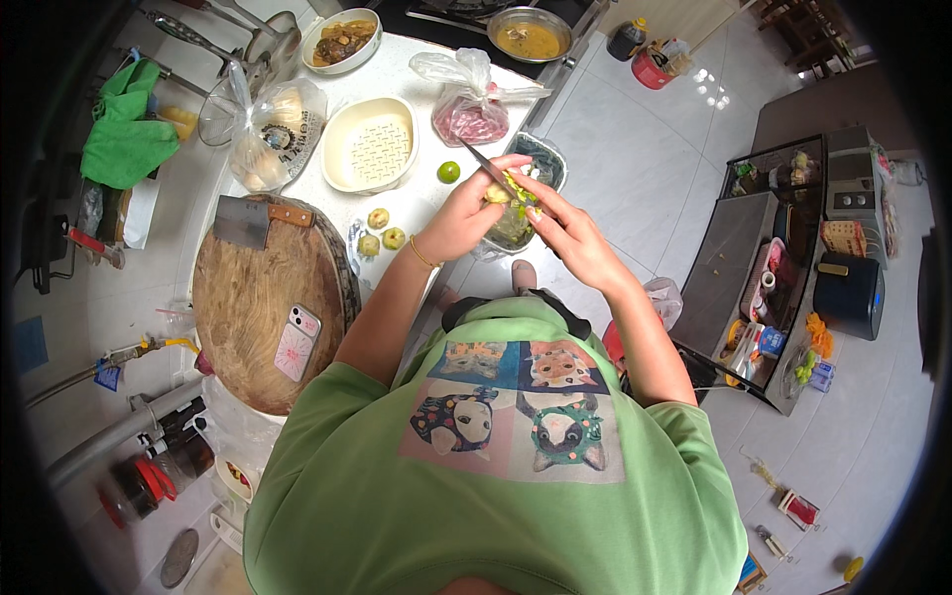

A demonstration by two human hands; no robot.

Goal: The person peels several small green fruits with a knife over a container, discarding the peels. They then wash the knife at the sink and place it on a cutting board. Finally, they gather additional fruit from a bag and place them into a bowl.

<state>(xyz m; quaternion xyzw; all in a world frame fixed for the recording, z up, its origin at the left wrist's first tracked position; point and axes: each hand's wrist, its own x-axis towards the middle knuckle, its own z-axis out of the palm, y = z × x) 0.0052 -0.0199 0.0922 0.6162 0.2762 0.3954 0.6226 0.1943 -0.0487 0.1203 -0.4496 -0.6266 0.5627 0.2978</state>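
Note:
My left hand [462,216] is closed round a small pale yellow-green fruit or vegetable [497,193], partly hidden by the fingers. In my right hand [570,233] is a knife [482,159], its narrow blade pointing up and left, with a yellow-green part near the fingers. Both hands meet above a lined waste bin [556,162] beside the counter edge. A round green fruit [448,172] lies on the counter, just left of the blade. Three pale, peeled-looking pieces [393,238] sit farther left, near the chopping board.
A thick round wooden board [248,317] carries a cleaver [243,221] and a phone [297,342]. Behind stand a cream strainer basket [370,145], a bag of red meat [471,117], another plastic bag [273,139], a bowl of food [341,43] and a metal bowl [530,36].

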